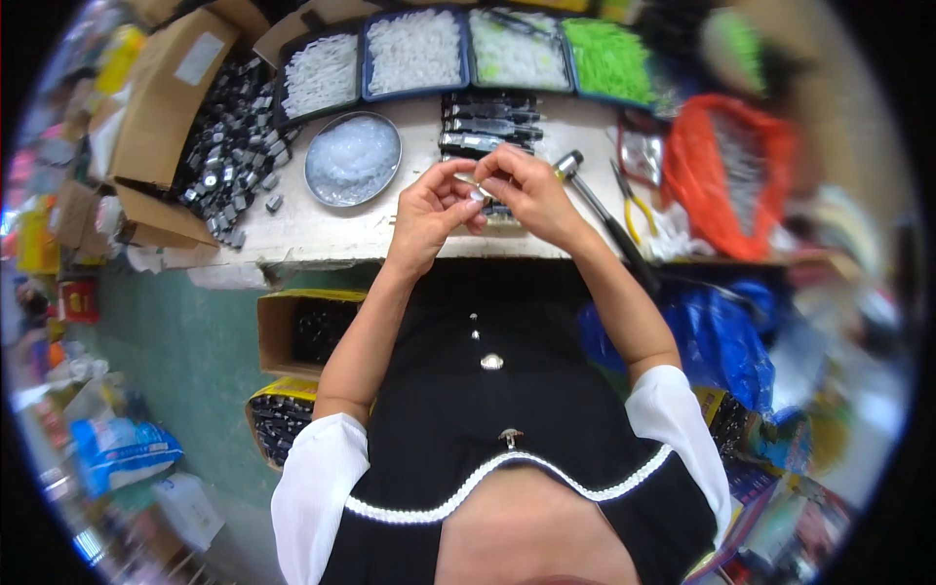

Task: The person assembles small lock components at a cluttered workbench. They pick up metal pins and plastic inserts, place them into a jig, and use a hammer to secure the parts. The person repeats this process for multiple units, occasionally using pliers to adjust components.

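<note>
From afar I saw the left hand [429, 213] and right hand [527, 193] close together over the counter [310, 232], fingers of both pinched on a small pale piece [477, 195] between them. I judged this fine fingertip handling; next called for steadiness.

Your left hand [429, 216] and right hand [536, 198] met over the near part of the tabletop [283, 239], a small piece [477, 195] between their fingertips. Just beyond them lay a row of parts [485, 127]; behind that, four trays [419, 95] stood side by side. A dish [343, 204] rested left of your hands; farther left, blocks [226, 146] lay heaped beside a carton [161, 112]. To your right lay a hammer [597, 203], then pliers [640, 216], then a filled bag [681, 166]. Below the tabletop, left of your lap, stood two boxes [275, 331].
</note>
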A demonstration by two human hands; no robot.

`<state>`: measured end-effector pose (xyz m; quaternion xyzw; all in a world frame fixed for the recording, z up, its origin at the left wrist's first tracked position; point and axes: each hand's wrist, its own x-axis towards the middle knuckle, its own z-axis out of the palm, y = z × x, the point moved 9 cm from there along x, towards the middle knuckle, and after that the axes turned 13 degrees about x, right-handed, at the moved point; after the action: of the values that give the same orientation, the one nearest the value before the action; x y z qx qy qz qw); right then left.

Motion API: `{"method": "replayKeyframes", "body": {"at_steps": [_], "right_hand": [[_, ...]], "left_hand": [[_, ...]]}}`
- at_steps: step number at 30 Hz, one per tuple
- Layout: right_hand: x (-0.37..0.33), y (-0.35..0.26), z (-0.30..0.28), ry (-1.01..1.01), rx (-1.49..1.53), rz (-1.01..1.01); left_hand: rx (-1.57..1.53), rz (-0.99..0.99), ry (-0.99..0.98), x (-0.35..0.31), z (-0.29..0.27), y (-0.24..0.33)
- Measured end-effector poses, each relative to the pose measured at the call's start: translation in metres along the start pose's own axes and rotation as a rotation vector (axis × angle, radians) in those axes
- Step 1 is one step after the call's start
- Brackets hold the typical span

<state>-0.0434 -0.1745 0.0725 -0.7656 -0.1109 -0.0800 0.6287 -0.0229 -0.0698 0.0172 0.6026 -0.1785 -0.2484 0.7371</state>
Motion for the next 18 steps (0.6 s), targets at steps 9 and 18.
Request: {"method": "replayKeyframes", "body": {"at_steps": [9,18], "right_hand": [[-0.002,0.015,0.005,0.012,0.092,0.057],[-0.003,0.017,0.010,-0.020,0.016,0.054]], "left_hand": [[-0.002,-0.010,0.052,-0.004,-0.007,-0.010],[0.023,0.012,0.078,-0.004,-0.010,-0.014]]}}
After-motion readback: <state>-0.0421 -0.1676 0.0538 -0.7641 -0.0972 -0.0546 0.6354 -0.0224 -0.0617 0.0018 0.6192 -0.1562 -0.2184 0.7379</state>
